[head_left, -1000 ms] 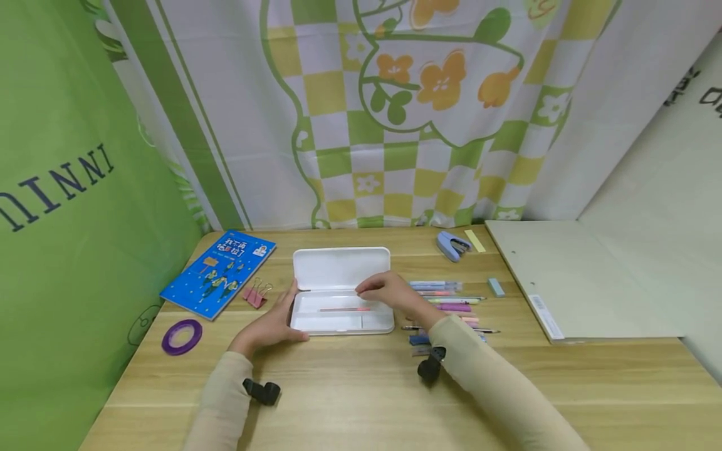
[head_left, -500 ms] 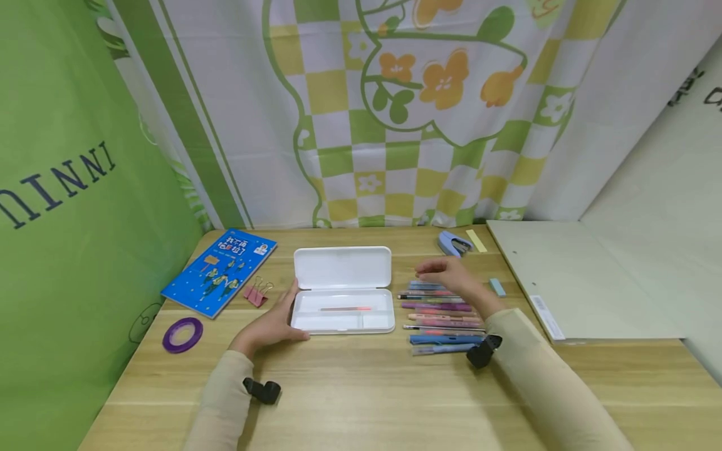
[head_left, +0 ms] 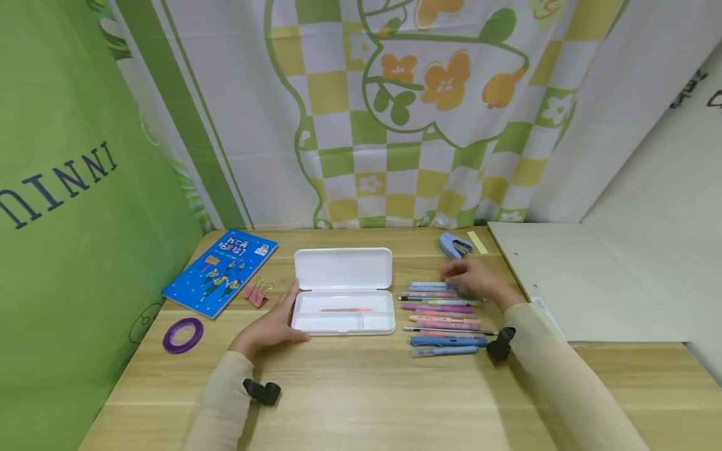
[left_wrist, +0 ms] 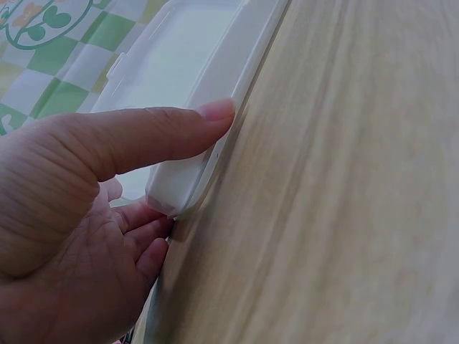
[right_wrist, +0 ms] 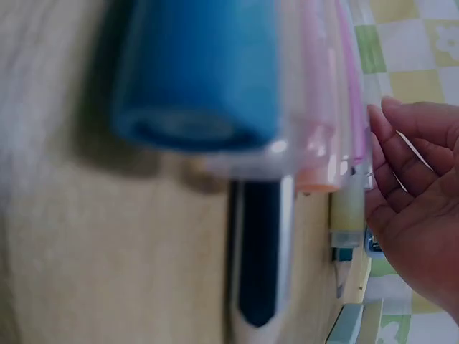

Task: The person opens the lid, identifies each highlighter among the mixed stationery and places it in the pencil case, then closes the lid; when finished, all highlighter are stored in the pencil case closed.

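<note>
A white pencil case [head_left: 343, 269] lies with its lid raised, a thin reddish-tipped pen [head_left: 345, 309] inside its tray. The left hand [head_left: 273, 322] grips the case's left end; in the left wrist view the thumb [left_wrist: 165, 132] is on the front edge and the fingers are round the end. The right hand [head_left: 476, 279] is over the right end of a light blue pen [head_left: 430, 285], the farthest in a row of pens and pencils. In the right wrist view its fingers are loosely bent beside the row, behind a close blue pen [right_wrist: 197, 72] and a dark pencil [right_wrist: 259, 251].
A blue stapler [head_left: 454, 245] and a yellow strip [head_left: 477, 242] are behind the right hand. A large cream board [head_left: 586, 282] lies to the right. Leftward are a blue book [head_left: 220, 274], a pink binder clip [head_left: 257, 295] and a purple tape roll [head_left: 183, 336].
The right hand has moved from above the pencil case rightward to the far end of the pen row. The left hand has stayed on the case.
</note>
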Demonstrator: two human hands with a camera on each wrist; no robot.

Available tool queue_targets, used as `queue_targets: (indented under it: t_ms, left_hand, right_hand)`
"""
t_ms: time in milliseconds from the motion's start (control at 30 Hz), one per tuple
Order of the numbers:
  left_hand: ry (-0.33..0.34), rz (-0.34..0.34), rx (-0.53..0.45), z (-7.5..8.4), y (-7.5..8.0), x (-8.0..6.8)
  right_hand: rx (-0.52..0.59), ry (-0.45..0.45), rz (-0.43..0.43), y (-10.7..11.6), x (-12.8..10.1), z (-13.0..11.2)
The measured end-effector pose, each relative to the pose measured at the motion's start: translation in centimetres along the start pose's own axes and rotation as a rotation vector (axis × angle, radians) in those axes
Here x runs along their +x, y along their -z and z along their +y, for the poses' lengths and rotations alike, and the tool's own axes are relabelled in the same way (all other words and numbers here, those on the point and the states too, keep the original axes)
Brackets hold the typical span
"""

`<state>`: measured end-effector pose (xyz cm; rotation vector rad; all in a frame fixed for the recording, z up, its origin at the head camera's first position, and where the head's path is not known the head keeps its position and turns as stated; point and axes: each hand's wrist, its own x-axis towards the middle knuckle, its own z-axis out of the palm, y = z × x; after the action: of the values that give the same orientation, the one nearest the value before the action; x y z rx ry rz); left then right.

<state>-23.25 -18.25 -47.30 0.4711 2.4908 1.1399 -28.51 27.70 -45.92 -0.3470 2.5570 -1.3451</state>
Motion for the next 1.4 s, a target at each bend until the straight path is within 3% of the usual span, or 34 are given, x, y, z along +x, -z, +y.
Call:
queue_targets:
  t_ms: [133,467,933,1100,1400]
  left_hand:
    - [0.015,-0.003,0.008,0.1,-0.1,-0.1]
    - [0.008,0.003,-0.005,0.3,-0.1,-0.1]
    - [0.031,0.002,-0.007,0.3,-0.1,-0.1]
    - [0.030,-0.001,-0.007,0.3,0.0,-0.1]
    - [0.028,0.001,-0.002,0.4,0.0,-0.1]
  right_hand:
    - [-0.039,0.022,-0.019,-0.2,-0.3,-0.5]
    - [-0.086,-0.044,-0.020,-0.6,0.2,-0.5]
    - [-0.094,-0.034,0.043,-0.8,0.1,-0.3]
    - [-0.062,-0.029,0.073,-0.9,-0.5,-1.7]
    - [0.004,0.040,0.055,-2.7,-1.7,-6.7]
